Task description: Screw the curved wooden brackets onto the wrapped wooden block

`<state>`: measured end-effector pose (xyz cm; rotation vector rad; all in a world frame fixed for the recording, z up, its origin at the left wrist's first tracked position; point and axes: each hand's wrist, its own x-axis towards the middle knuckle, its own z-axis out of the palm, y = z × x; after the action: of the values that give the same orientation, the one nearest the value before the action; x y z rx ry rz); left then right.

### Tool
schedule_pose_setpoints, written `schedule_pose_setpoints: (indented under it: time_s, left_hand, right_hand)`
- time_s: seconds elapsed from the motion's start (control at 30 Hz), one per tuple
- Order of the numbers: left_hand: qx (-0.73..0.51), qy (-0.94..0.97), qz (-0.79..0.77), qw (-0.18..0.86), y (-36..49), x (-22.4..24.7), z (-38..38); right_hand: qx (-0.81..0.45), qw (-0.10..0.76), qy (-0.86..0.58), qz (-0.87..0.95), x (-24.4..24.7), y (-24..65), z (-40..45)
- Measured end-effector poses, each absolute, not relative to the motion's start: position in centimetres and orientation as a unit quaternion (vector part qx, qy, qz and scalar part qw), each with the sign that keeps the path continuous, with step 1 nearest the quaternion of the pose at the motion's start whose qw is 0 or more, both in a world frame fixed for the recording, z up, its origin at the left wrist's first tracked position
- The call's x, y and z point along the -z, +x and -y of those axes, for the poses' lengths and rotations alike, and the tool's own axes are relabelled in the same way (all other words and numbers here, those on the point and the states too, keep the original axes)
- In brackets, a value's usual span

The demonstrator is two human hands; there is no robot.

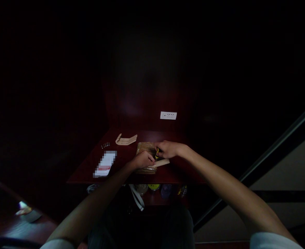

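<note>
In the head view, my right hand is closed around a small yellow and black tool that looks like a screwdriver, its tip pointing down. Below that tip lies a pale wooden piece, whose left end is pinched by my left hand. Both hands are over a brown, plastic-wrapped packet on the dark red table. Fine detail at the tool's tip is too small and dark to make out.
A curved, pale wooden part lies at the back left, with several small metal screws in a row beside it. Nearer is a blurred-out white rectangle. A white socket plate is on the wall; a shelf below holds several items.
</note>
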<state>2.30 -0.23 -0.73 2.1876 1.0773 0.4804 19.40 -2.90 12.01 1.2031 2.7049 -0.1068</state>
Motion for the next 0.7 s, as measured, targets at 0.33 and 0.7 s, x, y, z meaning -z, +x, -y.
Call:
schedule_pose_setpoints:
  time_s: [0.33, 0.7]
  left_hand:
    - [-0.187, 0.844, -0.406, 0.298, 2.1, 0.8, 0.0]
    - [-0.188, 0.839, -0.413, 0.301, 2.4, 0.8, 0.3]
  right_hand:
    - [0.031, 0.108, 0.416, -0.902, -12.4, 18.4, 2.9]
    - [0.047, 0.148, 0.429, -0.89, -12.7, 18.1, 2.1]
